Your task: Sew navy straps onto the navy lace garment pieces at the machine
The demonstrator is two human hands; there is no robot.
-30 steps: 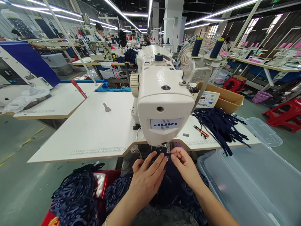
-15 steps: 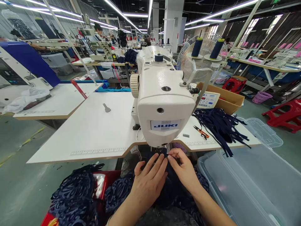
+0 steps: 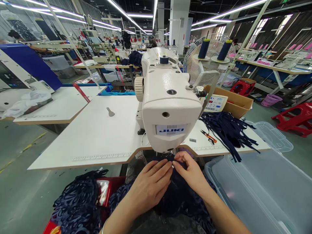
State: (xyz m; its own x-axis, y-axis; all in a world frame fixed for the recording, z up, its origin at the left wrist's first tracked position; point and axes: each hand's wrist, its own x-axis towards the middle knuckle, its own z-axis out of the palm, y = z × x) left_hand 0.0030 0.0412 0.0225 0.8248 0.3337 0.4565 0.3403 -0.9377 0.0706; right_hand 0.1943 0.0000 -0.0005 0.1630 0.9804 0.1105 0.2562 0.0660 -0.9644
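My left hand (image 3: 153, 183) is bent over dark navy fabric (image 3: 179, 191) just below the head of a white sewing machine (image 3: 172, 107). Its fingers lie together, gripping the fabric's upper edge; the thumb is hidden. Thumb and forefinger of my right hand (image 3: 191, 174) pinch the same edge, close beside the left fingertips. A tiny white spot shows between the two hands, too small to name. From there the fabric hangs down toward my lap. The needle area is mostly hidden behind the machine head.
Navy strips (image 3: 229, 131) and orange-handled thread snips (image 3: 209, 137) lie on the right of the white table (image 3: 102, 136). Patterned navy pieces (image 3: 78, 201) are heaped at lower left. A clear plastic bin (image 3: 265, 185) stands at right. A metal piece (image 3: 110, 111) lies left of the machine.
My left hand has drawn its spread fingers together and shifted slightly left and down, its fingertips now at the fabric edge. My right hand keeps its pinch nearly in place.
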